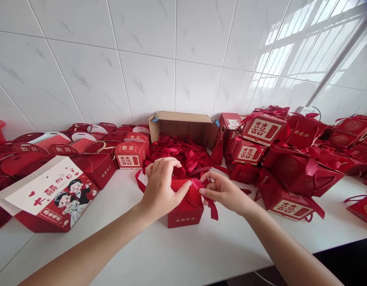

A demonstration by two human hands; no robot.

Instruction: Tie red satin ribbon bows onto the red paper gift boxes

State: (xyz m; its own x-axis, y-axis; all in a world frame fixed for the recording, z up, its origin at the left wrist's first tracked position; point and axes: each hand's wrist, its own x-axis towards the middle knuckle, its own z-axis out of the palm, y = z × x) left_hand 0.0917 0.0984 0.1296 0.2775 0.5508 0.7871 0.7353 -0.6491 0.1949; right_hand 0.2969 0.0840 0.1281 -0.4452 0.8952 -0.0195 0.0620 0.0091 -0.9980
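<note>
My left hand (pixel 159 186): it lies over the top of the small red box (pixel 183 212), fingers curled down the far side, thumb stretched out along the near edge. It grips the box top.
My right hand (pixel 223 192): thumb and fingertips are pinched together on the ribbon (pixel 213 208), just beside my left thumb.
Hands together: close, almost thumb to thumb, both on the same box.
Small red box: it stands upright on the white counter (pixel 177 250), under and between my hands, with gold lettering on the front face.
Ribbon: red. It crosses the box top and one tail hangs down the front corner below my right hand.
Beyond my hands: an open cardboard carton (pixel 183 125) lies on its side against the tiled wall (pixel 141 59), and a heap of loose red ribbons (pixel 183 153) spills from it towards my fingers.
Right of my right hand: tied red boxes (pixel 286 204) are piled up, near my wrist.
Left of my left hand: a larger box with a cartoon couple (pixel 52 194) lies well apart from it. Untied red boxes (pixel 131 155) stand in rows behind that.
</note>
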